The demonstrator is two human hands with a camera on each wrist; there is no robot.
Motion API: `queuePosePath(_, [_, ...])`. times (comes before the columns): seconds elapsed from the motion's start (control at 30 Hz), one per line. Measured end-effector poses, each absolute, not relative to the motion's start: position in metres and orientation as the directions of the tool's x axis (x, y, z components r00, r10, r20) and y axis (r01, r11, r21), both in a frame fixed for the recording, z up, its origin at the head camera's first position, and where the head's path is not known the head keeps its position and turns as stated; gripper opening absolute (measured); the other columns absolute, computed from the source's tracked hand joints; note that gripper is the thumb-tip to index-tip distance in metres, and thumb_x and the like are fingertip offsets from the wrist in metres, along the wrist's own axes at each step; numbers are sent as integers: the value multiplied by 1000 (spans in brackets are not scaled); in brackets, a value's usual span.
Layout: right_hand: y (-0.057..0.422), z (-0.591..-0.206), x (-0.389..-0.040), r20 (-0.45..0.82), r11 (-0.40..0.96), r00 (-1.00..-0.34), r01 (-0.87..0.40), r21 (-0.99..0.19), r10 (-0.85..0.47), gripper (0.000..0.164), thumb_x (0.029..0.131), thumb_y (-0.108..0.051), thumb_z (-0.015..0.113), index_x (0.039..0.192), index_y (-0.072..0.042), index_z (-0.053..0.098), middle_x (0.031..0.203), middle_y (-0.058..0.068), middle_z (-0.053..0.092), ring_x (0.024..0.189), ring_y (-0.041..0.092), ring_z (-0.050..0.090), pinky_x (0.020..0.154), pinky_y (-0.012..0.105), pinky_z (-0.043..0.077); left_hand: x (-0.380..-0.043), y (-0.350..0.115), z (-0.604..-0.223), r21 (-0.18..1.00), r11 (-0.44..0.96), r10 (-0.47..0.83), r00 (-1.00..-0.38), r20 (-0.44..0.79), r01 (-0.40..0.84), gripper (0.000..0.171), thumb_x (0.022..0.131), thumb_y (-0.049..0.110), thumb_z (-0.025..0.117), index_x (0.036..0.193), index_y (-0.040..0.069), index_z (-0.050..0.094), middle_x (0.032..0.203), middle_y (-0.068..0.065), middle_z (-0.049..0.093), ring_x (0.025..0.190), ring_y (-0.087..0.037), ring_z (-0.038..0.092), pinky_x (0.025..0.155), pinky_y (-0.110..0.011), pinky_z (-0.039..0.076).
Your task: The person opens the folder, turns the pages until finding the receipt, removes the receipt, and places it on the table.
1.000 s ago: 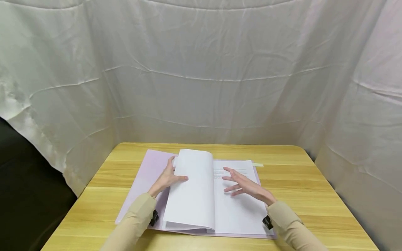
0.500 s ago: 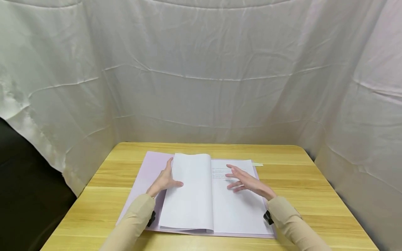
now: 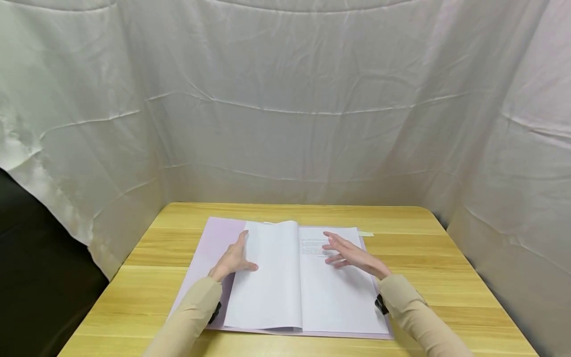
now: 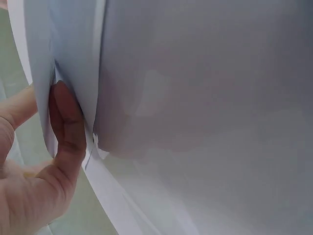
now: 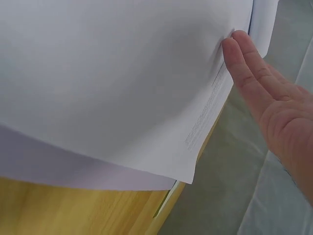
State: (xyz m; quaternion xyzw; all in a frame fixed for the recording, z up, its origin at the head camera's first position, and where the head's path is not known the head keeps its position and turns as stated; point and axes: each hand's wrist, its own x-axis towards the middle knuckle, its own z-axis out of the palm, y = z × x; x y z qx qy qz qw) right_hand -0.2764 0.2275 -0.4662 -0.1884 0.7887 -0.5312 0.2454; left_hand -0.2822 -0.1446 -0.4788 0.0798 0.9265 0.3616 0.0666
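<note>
A lilac folder (image 3: 213,243) lies spread on the table, holding white paper. My left hand (image 3: 233,260) holds the outer edge of the turned sheets (image 3: 266,287), its thumb over the top side. In the left wrist view, fingers (image 4: 68,115) reach between the paper layers, with the thumb on the other face. On the right side, a page (image 3: 341,307) carries a few lines of print near its top. My right hand (image 3: 355,258) is over this page with fairly straight fingers; in the right wrist view, fingertips (image 5: 234,51) touch or nearly touch the paper.
A pale yellow tab (image 3: 366,234) sticks out beyond the folder's upper right. The wooden table (image 3: 437,277) is enclosed by grey cloth (image 3: 290,124) at the back and sides. Black material (image 3: 40,277) shows at the lower left.
The turned sheets have come down flatter on the left, and my left hand has moved slightly left and lower with them. My right hand has shifted a little to the right.
</note>
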Motion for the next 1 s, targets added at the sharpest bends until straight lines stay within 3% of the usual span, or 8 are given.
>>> queuePosePath(0.2, [229,-465,-282,-199,397,-827,-32,-917,-525,67,110,-43,29,163,-8,7,157,35,32,130,47,56,108,55,50,-279,-142,-479,640,762,192,-979,-74,101,100,71,7,90,151,-6,32,149,-34,44,136,-53,44,112,-62,41])
queuePosePath(0.43, [232,-464,-290,-173,464,-861,-79,-882,-477,66,110,-39,33,160,0,13,154,35,38,139,50,44,113,59,42,-277,-141,-479,608,788,179,-981,-76,97,90,72,8,90,145,-7,39,143,-34,51,132,-49,50,110,-59,44])
queuePosePath(0.6, [236,-468,-299,-158,548,-901,-101,-830,-404,66,109,-40,39,158,0,22,155,31,40,145,48,37,118,62,35,-275,-142,-479,593,800,175,-981,-86,90,86,73,10,90,142,-6,43,141,-34,50,133,-49,47,111,-61,43])
queuePosePath(0.73, [242,-473,-306,-139,602,-926,-110,-791,-352,66,107,-41,44,156,1,29,155,30,41,145,49,36,117,63,34,-275,-142,-479,582,808,165,-984,-72,93,84,72,13,91,140,-4,46,131,-34,50,120,-45,49,102,-59,47])
queuePosePath(0.87, [250,-480,-313,-116,629,-947,-106,-770,-301,64,106,-39,47,153,1,35,154,29,42,146,49,33,119,65,30,-274,-142,-481,552,826,160,-987,-34,115,83,69,16,92,138,-4,49,114,-27,48,101,-35,42,87,-47,46])
queuePosePath(1.0, [256,-484,-320,-76,658,-963,-119,-744,-260,60,106,-37,48,151,3,39,153,30,42,146,51,32,120,66,27,-275,-142,-482,518,844,158,-987,4,137,82,67,19,94,135,-5,53,114,-27,46,101,-35,39,86,-45,42])
